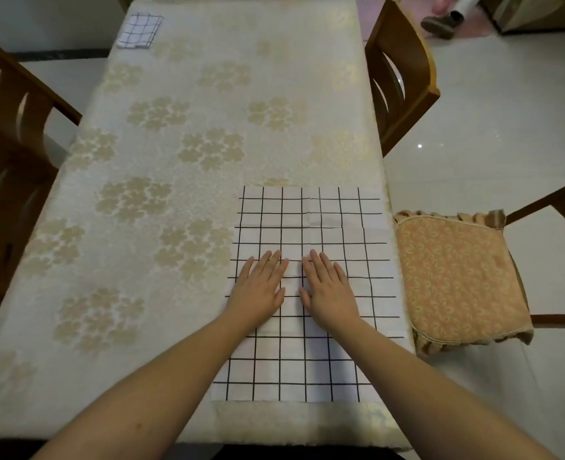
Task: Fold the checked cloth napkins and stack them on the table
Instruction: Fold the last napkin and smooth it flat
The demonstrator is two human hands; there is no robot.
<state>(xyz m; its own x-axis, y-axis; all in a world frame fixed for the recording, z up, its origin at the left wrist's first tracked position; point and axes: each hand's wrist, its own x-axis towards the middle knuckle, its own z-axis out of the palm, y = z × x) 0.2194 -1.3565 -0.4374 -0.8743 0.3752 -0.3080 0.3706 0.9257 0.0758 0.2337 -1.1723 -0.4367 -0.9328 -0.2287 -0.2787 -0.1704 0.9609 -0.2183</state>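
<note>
Checked napkin (pixel 311 224) lies spread flat at the table's (pixel 181 78) near right edge; my left hand (pixel 257 290) and right hand (pixel 329 292) press it, fingers straight, gripping nothing. One folded napkin (pixel 139 31) waits far left, so I judge most folding remains

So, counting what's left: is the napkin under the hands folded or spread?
Spread: the napkin lies flat on the table, full grid showing, both hands flat on it.

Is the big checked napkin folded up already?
No, the big checked napkin lies spread out flat on the table, with the left hand and right hand resting open on it.
</note>
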